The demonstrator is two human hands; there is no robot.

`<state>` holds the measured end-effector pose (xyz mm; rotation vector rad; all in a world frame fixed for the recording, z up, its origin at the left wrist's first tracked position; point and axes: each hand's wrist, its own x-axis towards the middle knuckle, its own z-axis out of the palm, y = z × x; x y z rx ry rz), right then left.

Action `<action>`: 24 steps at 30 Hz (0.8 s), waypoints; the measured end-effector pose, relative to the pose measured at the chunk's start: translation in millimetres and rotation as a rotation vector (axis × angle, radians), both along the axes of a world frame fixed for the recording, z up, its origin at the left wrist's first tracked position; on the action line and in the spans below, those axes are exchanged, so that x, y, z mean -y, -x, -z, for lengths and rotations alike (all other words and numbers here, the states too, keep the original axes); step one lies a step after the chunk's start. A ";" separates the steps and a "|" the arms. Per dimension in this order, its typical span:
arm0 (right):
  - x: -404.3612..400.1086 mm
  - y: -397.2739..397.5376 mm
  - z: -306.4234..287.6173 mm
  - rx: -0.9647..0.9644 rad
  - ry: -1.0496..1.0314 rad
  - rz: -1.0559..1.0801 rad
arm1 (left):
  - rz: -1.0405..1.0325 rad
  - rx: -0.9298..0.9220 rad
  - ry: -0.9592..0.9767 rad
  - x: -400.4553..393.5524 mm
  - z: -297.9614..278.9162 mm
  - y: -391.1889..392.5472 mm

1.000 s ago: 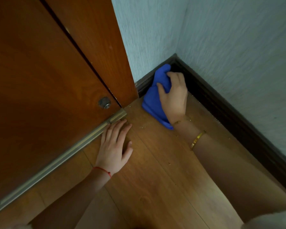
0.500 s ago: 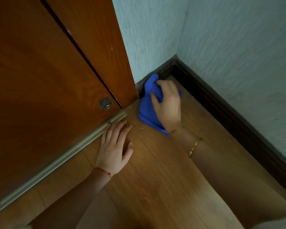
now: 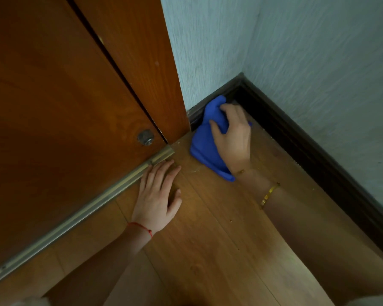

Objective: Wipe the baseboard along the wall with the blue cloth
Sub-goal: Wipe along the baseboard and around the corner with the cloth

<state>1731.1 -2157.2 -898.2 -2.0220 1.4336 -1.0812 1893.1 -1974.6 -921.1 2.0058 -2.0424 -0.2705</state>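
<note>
A dark brown baseboard [image 3: 307, 142] runs along two pale textured walls and meets in a corner at the upper middle. The blue cloth [image 3: 205, 142] is bunched against the short baseboard stretch beside the door frame, its top touching the board. My right hand [image 3: 232, 134] grips the cloth from above, fingers curled into it, a gold bracelet on the wrist. My left hand [image 3: 158, 195] lies flat on the wooden floor with fingers apart, next to the metal door track, a red string on the wrist.
A brown wooden door [image 3: 60, 102] with a round metal fitting [image 3: 145, 137] fills the left. A metal threshold strip [image 3: 80, 213] runs diagonally under it. The wood floor [image 3: 219, 239] has small crumbs scattered near the cloth and baseboard.
My right hand slid the cloth left from the corner along the short baseboard toward the door frame, then edged slightly back toward the corner. My left hand stayed planted on the floor.
</note>
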 end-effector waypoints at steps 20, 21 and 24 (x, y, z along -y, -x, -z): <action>19.0 15.3 1.1 0.049 -0.030 0.075 | -0.006 0.005 -0.014 0.0 1.2 -0.5; 25.2 15.1 -0.5 0.068 -0.046 0.141 | -0.005 0.003 -0.010 0.0 1.2 -0.4; 21.7 8.5 -1.3 0.060 -0.040 0.136 | -0.003 0.001 0.002 -0.2 1.2 -0.5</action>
